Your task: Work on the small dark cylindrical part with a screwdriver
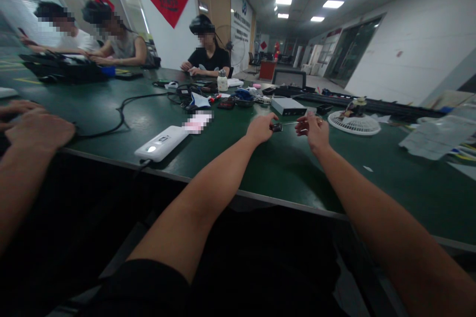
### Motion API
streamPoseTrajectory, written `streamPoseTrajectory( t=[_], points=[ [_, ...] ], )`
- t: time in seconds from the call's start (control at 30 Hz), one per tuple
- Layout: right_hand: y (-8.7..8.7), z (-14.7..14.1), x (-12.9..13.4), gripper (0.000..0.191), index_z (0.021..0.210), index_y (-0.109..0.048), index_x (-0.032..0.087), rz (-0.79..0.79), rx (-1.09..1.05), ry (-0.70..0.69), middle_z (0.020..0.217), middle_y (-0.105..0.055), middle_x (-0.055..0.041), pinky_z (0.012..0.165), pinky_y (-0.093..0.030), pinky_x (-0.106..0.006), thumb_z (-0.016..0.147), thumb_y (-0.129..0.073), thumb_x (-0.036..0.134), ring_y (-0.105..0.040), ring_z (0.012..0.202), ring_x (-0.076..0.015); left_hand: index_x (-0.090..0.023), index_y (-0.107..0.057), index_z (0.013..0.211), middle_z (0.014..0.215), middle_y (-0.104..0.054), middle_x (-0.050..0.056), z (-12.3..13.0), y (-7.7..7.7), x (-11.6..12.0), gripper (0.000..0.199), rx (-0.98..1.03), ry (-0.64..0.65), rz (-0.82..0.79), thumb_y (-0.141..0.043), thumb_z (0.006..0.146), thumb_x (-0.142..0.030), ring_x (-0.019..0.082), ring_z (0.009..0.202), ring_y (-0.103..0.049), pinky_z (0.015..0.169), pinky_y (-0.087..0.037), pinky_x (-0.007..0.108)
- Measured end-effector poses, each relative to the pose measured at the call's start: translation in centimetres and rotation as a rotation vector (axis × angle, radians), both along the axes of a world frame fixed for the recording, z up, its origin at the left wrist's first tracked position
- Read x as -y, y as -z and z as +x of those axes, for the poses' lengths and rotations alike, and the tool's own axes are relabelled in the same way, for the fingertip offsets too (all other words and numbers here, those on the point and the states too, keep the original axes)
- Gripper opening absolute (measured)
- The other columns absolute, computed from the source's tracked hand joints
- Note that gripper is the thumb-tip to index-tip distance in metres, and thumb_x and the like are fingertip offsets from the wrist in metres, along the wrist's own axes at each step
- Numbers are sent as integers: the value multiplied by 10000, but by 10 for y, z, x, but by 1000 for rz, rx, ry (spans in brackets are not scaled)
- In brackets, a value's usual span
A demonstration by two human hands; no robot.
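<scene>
My left hand [261, 129] reaches over the green table, its fingers closed on a small dark cylindrical piece [277, 128]. To its right, my right hand [314, 130] is raised with its fingers bent together around the end of a thin, pale rod [291, 124]. The rod points left toward the dark piece. Whether the two touch, I cannot tell at this size. Behind my hands lies a flat grey-white box [288, 106]. A white round fan grille [354, 123] with a motor on top rests right of my right hand.
A white power bank [162, 143] with a cable and a blurred phone [198, 122] lie to the left. Cables, small parts and a bottle [222, 81] clutter the far side. A neighbour's hands [39, 126] are at the left edge; several people sit opposite. Clear plastic packaging [437, 136] lies right.
</scene>
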State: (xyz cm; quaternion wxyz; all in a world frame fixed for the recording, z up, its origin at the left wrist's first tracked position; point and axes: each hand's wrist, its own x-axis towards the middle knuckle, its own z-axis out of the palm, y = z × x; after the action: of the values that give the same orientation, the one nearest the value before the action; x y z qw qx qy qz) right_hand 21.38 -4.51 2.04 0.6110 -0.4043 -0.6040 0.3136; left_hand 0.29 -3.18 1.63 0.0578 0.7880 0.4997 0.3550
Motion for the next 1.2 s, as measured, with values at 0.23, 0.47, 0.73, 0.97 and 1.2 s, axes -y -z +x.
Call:
streamPoseTrajectory(
  t=[0.23, 0.47, 0.73, 0.97, 1.2],
  points=[
    [2, -3, 0, 628, 768, -667, 213, -29, 31, -36, 649, -669, -43, 486, -509, -269, 851, -602, 832, -627, 550, -154, -228, -695, 1234, 1013, -804, 53, 2, -1, 1, 421, -21, 27, -3, -702, 840, -80, 238, 982, -738, 890, -539, 339],
    [0, -3, 1, 585, 757, -644, 234, -56, 1, -59, 642, -668, -31, 492, -530, -282, 865, -608, 808, -641, 563, -165, -215, -693, 1226, 995, -807, 59, 1, 0, -1, 421, -12, 29, 14, -685, 831, -69, 239, 963, -737, 882, -544, 343],
    [2, -2, -1, 578, 734, -641, 220, -84, -30, -51, 615, -657, -25, 469, -517, -265, 843, -654, 788, -634, 534, -152, -226, -694, 1223, 1010, -805, 50, 1, -2, 1, 427, -15, 37, -4, -682, 829, -63, 227, 953, -736, 879, -544, 332],
    [0, -3, 0, 573, 752, -638, 224, -85, 8, -35, 646, -677, -38, 474, -521, -263, 854, -640, 788, -653, 556, -162, -231, -702, 1219, 986, -802, 42, 1, -1, 2, 426, -29, 27, 1, -677, 827, -65, 232, 961, -737, 896, -543, 339],
    [0, -2, -2, 560, 818, -639, 232, -91, 3, -17, 696, -697, -39, 498, -534, -274, 873, -596, 788, -657, 573, -164, -230, -708, 1227, 1013, -803, 54, 2, -2, 3, 444, -22, 36, -12, -676, 820, -57, 234, 981, -735, 909, -542, 339]
  ],
)
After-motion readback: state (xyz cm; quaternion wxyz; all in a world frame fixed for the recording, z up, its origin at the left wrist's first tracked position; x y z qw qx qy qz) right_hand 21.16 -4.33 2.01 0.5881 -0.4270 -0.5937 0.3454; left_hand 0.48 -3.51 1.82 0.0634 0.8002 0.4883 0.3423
